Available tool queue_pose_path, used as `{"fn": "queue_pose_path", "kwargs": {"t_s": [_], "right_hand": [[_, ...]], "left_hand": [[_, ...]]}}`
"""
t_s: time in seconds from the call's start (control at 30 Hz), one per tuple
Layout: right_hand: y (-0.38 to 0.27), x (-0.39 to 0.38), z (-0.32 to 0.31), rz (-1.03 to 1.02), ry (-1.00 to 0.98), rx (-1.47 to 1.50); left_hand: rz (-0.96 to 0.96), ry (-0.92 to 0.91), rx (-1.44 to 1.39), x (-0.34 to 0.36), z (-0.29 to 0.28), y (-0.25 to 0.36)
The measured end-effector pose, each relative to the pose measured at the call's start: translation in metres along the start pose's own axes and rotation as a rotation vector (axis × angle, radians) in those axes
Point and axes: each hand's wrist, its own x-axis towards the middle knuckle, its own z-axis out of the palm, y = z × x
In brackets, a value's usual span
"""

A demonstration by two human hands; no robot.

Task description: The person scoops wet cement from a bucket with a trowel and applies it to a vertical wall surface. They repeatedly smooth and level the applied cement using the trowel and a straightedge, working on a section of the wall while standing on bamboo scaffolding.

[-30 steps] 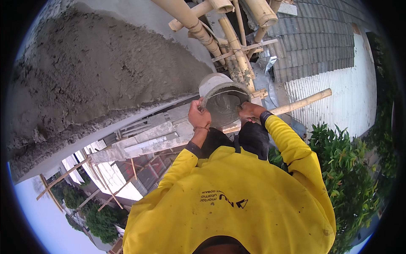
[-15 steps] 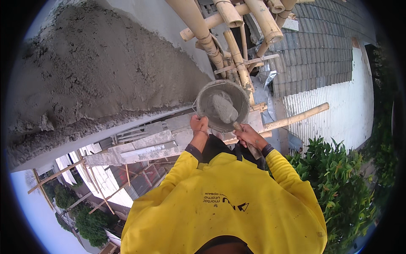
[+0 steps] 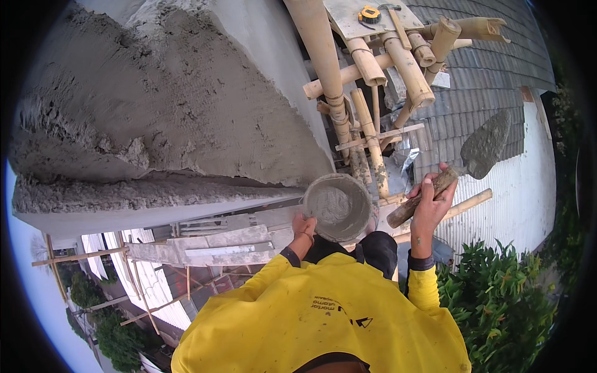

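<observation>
- the yellow shirt (image 3: 323, 314) is nearest, below the bucket.
- the left hand (image 3: 303, 226) is closed on the edge of the bucket (image 3: 357, 219), at its near left.
- the bucket sits just beyond the legs (image 3: 379, 245), its mouth toward the camera, with wet mortar (image 3: 329, 204) inside.
- the right hand (image 3: 433, 200) is wrapped around the handle of the trowel (image 3: 485, 149), to the right of the bucket and apart from it.
- half a second ago the trowel's blade lay in the bucket; now it is up and out to the right, grey with mortar, though how thick a load cannot be told. for the work, this probably means the dip into the bucket is over and the blade is free.
- planks (image 3: 230, 242) run left of the bucket.
- rough grey plaster (image 3: 186, 99) covers the surface up and left of the bucket.
- bamboo poles (image 3: 370, 133) stand beyond the bucket; above them a board (image 3: 348, 25) carries a tape measure (image 3: 369, 14) and a hammer (image 3: 398, 28).
- farthest, a tiled roof (image 3: 463, 102) lies up and right of the bucket.
</observation>
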Motion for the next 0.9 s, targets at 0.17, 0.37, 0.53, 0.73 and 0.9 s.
{"fn": "queue_pose_path", "kwargs": {"t_s": [0.17, 0.37, 0.53, 0.73, 0.9], "right_hand": [[0.032, -0.022, 0.108, -0.044, 0.164, 0.018], [0.016, -0.157, 0.137, 0.213, -1.111, -0.393], [0.046, -0.11, 0.041, 0.065, -0.961, -0.321], [0.12, -0.024, -0.094, 0.003, -1.046, -1.169], [0.204, -0.01, -0.09, -0.293, -1.1, -1.586]], "left_hand": [[-0.102, 0.095, 0.131, -0.022, -0.035, -0.028], [-0.24, 0.11, -0.012, -0.052, -0.046, -0.032], [-0.267, 0.161, -0.079, -0.055, -0.029, -0.032], [-0.173, 0.216, 0.0, -0.048, 0.018, -0.009], [0.148, 0.258, 0.309, -0.059, 0.076, 0.045]]}}
